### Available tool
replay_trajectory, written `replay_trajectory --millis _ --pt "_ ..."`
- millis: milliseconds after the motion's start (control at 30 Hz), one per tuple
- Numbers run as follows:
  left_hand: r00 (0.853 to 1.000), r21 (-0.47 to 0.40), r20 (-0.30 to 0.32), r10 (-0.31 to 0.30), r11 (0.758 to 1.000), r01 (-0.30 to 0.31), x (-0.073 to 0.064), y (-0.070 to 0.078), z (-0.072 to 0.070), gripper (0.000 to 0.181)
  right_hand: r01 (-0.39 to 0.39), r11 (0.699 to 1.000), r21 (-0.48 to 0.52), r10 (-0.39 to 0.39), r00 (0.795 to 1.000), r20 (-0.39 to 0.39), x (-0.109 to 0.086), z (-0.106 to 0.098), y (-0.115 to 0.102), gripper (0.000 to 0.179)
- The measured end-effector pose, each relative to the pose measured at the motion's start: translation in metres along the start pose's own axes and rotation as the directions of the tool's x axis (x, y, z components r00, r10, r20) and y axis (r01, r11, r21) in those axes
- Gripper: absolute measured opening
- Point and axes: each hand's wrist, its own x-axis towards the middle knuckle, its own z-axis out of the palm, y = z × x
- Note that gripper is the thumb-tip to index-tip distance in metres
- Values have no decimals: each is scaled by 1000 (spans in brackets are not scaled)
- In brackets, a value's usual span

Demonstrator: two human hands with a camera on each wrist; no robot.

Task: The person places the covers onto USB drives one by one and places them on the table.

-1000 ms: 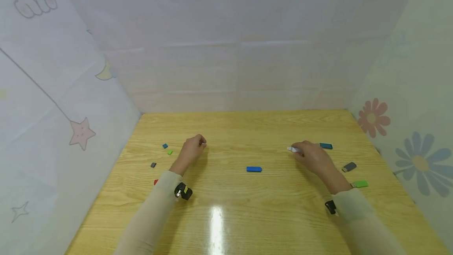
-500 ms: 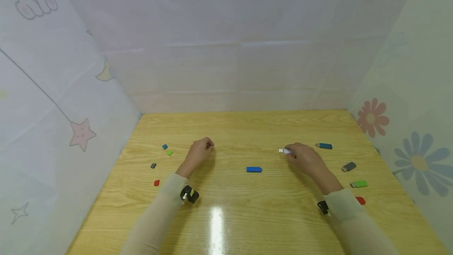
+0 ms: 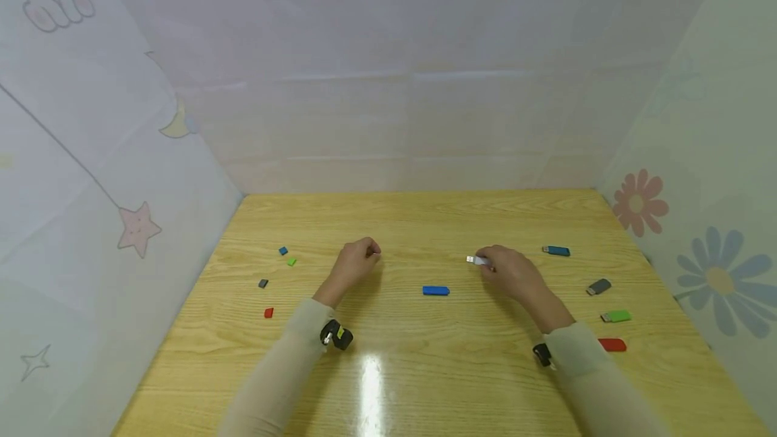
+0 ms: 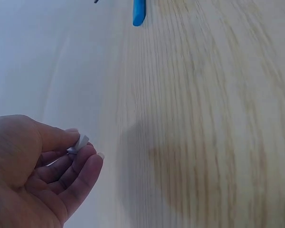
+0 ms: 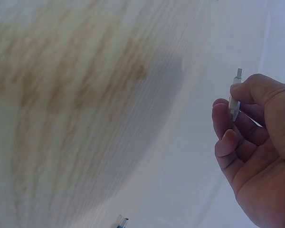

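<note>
Between thumb and fingertips my left hand (image 3: 355,263) pinches a small white cap (image 4: 80,142), mostly covered by the fingers in the head view. My right hand (image 3: 512,275) holds a white USB stick (image 5: 234,100) by its body, its bare metal plug (image 3: 470,259) pointing left toward the left hand. Both hands are raised over the table, with a gap between them. Below that gap, a blue USB stick (image 3: 436,290) with no metal plug showing lies crosswise on the wood.
Small caps, blue (image 3: 283,251), green (image 3: 292,261), dark grey (image 3: 263,283) and red (image 3: 269,313), lie at the left. Uncapped USB sticks, blue (image 3: 556,251), grey (image 3: 599,286) and green (image 3: 616,316), lie right, with a red one (image 3: 613,344) partly behind the sleeve. Printed sheets wall the table (image 3: 388,214).
My hands have come closer together, the left moving right with the cap and the right moving left with the white USB stick. The red cap and red stick have come into view.
</note>
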Motion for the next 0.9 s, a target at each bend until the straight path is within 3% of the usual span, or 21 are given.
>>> replay_trajectory --millis 600,900 --pt "998 -39 50 29 999 -27 1 20 11 12 38 999 5 -38 999 7 10 8 -21 28" --pt "995 -130 93 46 991 -34 1 30 17 13 65 997 35 -65 998 6 12 13 -27 26"
